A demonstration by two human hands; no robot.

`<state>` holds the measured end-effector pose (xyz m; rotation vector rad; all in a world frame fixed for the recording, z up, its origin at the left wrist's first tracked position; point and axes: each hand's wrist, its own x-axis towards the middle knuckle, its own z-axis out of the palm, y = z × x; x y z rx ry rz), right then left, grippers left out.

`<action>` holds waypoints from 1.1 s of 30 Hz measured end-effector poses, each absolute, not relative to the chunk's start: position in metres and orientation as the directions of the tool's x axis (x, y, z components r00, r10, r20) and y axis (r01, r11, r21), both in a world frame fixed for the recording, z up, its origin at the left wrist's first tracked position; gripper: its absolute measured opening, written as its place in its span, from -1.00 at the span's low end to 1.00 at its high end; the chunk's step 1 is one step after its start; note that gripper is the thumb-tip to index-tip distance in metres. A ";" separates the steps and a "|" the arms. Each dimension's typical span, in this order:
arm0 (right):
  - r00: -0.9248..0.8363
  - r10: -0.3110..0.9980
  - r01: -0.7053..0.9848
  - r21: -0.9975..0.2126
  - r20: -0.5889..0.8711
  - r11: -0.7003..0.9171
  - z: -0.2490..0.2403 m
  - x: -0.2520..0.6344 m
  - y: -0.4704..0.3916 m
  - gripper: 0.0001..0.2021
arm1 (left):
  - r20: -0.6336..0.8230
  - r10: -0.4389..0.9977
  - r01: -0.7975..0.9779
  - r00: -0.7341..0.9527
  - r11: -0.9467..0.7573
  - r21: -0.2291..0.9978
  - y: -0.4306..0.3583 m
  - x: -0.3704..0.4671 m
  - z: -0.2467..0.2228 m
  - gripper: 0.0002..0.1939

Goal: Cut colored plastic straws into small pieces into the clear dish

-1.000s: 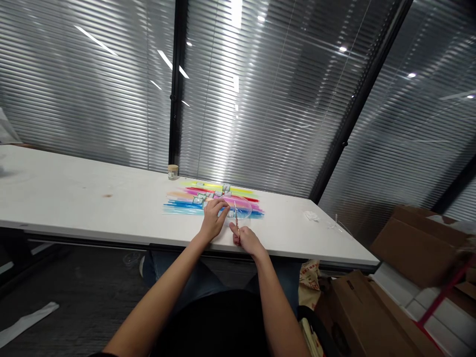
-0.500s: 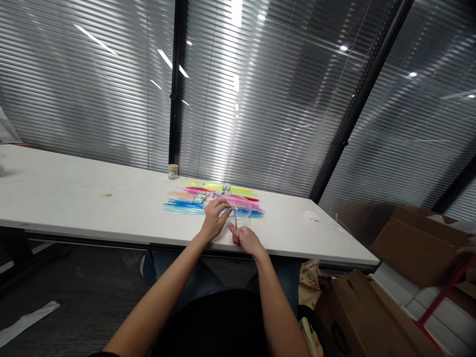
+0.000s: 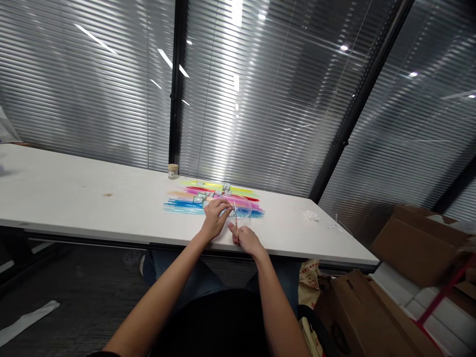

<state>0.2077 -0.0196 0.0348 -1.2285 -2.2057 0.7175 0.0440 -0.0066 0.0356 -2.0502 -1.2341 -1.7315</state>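
My right hand (image 3: pixel 246 239), near the table's front edge, is closed around a slim pair of scissors (image 3: pixel 236 221) with coppery handles. The blades point up and away from me. My left hand (image 3: pixel 215 214) has thumb and fingers pinched beside the blade tips; whatever they hold is too small to make out. Just beyond both hands sits a clear round plastic dish (image 3: pixel 250 207), partly hidden by my left fingers. Beneath and around it lie bundles of thin coloured sticks, with blue ones (image 3: pixel 178 205) nearest me, then pink, red (image 3: pixel 253 199) and yellow (image 3: pixel 243 190) farther off.
A small lidded jar (image 3: pixel 173 171) stands at the table's back edge. Crumpled white tissue (image 3: pixel 311 215) lies to the right on the white table (image 3: pixel 122 208). Cardboard boxes (image 3: pixel 366 312) and a paper bag (image 3: pixel 309 282) are below right. Blinds (image 3: pixel 260 124) rise behind the table.
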 end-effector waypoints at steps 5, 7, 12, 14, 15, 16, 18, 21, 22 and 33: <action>-0.460 0.872 0.593 -0.673 0.167 0.441 0.034 0.207 -0.019 -0.35 | 0.889 0.454 0.691 -0.054 -0.625 0.362 -0.008 0.043 0.036 -0.79; -0.458 0.874 0.595 -0.674 0.163 0.438 0.035 0.207 -0.020 -0.36 | 0.891 0.450 0.692 -0.056 -0.626 0.359 -0.008 0.044 0.036 -0.81; -0.454 0.878 0.610 -0.666 0.151 0.430 0.038 0.207 -0.022 -0.37 | 0.896 0.441 0.693 -0.047 -0.632 0.347 -0.007 0.045 0.036 -0.83; -0.450 0.881 0.619 -0.660 0.145 0.425 0.039 0.206 -0.023 -0.37 | 0.898 0.436 0.694 -0.052 -0.631 0.346 -0.007 0.046 0.036 -0.83; -0.447 0.883 0.624 -0.658 0.141 0.422 0.040 0.206 -0.023 -0.36 | 0.899 0.435 0.694 -0.053 -0.631 0.346 -0.007 0.046 0.036 -0.83; -0.445 0.885 0.629 -0.655 0.138 0.418 0.041 0.205 -0.024 -0.36 | 0.899 0.434 0.695 -0.055 -0.630 0.346 -0.007 0.046 0.036 -0.83; -0.440 0.888 0.637 -0.651 0.132 0.413 0.042 0.205 -0.024 -0.36 | 0.900 0.433 0.694 -0.055 -0.631 0.346 -0.007 0.046 0.036 -0.84; -0.437 0.891 0.644 -0.647 0.128 0.409 0.042 0.204 -0.025 -0.36 | 0.899 0.435 0.692 -0.055 -0.632 0.348 -0.007 0.046 0.036 -0.84; -0.436 0.891 0.645 -0.646 0.127 0.408 0.043 0.204 -0.025 -0.36 | 0.898 0.437 0.692 -0.054 -0.632 0.349 -0.007 0.045 0.036 -0.84; -0.438 0.889 0.639 -0.649 0.135 0.413 0.042 0.205 -0.026 -0.38 | 0.883 0.464 0.695 -0.063 -0.615 0.372 -0.007 0.045 0.036 -0.83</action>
